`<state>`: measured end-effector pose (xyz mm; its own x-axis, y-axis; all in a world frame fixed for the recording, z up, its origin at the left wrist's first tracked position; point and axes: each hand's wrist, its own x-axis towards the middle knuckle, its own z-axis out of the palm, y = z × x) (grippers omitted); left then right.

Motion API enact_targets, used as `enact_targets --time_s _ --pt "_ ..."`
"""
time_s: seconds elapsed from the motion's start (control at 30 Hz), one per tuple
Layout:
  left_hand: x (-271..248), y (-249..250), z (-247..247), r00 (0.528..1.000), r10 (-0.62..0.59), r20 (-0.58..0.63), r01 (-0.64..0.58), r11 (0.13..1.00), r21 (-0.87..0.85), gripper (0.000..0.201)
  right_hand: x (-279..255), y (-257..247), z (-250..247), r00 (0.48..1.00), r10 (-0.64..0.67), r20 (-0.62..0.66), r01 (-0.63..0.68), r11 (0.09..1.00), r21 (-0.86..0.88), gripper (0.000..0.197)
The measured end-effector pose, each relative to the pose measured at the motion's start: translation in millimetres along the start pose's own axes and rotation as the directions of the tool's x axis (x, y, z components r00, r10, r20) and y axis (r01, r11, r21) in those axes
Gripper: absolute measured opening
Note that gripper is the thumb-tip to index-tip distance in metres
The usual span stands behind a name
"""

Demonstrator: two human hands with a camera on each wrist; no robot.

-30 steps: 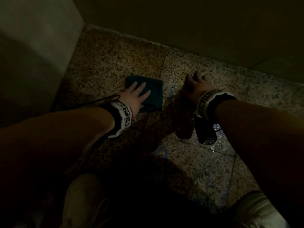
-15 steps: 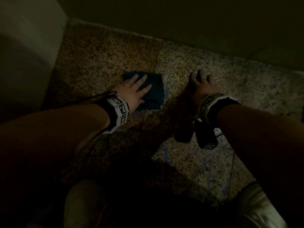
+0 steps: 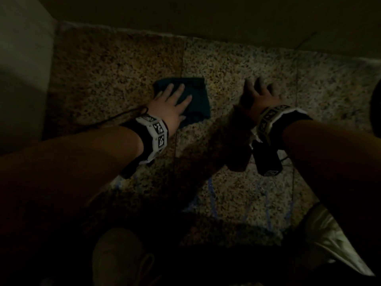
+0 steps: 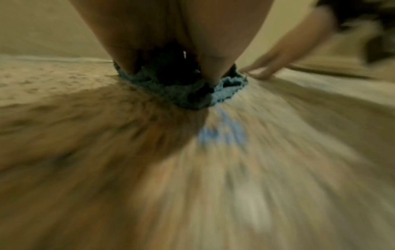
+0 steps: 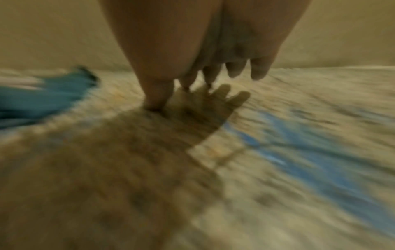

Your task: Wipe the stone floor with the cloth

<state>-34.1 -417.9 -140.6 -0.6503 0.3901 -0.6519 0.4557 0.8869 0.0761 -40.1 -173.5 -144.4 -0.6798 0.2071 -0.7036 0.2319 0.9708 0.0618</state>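
While left fingers (image 3: 181, 93) lie straight and flat, pressing the cloth (image 3: 195, 100) to the floor (image 3: 115, 79) | cloth runs toward 1 o'clock from the left hand (image 3: 169, 108) | right hand (image 3: 259, 96) at 3 o'clock, spread, fingertips on bare stone, holding nothing | blue marks (image 3: 212, 195) at 6 o'clock; left nearer.

Cloth (image 3: 194, 100) dark teal. Floor (image 3: 115, 75) speckled tan/brown granite w/ blue streaks (image 3: 212, 195) at 6 o'clock. Wristbands (image 3: 156, 133) white w/ black-white square markers.
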Motion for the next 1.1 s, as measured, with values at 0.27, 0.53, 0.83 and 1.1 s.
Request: enact_targets --time_s 0.27,0.53,0.83,1.1 --pt "-13.9 -1.0 17.7 0.999 0.045 0.028 -0.047 0.998 0.044 0.057 0.8 -7.9 -10.4 0.998 0.029 0.051 -0.027 0.999 -0.047 0.071" --pt "-3.0 17.0 -2.1 0.996 -0.017 0.093 0.015 1.000 0.024 0.060 -33.3 10.4 -19.6 0.983 -0.037 -0.179 0.036 0.999 -0.010 0.033" --pt "19.9 47.0 -5.7 1.000 -0.009 0.019 0.008 0.998 0.069 0.059 -50.6 44.8 2.9 0.976 0.108 -0.189 -0.085 0.989 0.124 0.028" --pt "31.9 63.5 -12.5 0.996 0.080 -0.048 -0.074 0.990 0.124 0.057 -83.8 76.3 17.4 0.969 0.236 -0.077 -0.222 0.963 0.149 0.027"
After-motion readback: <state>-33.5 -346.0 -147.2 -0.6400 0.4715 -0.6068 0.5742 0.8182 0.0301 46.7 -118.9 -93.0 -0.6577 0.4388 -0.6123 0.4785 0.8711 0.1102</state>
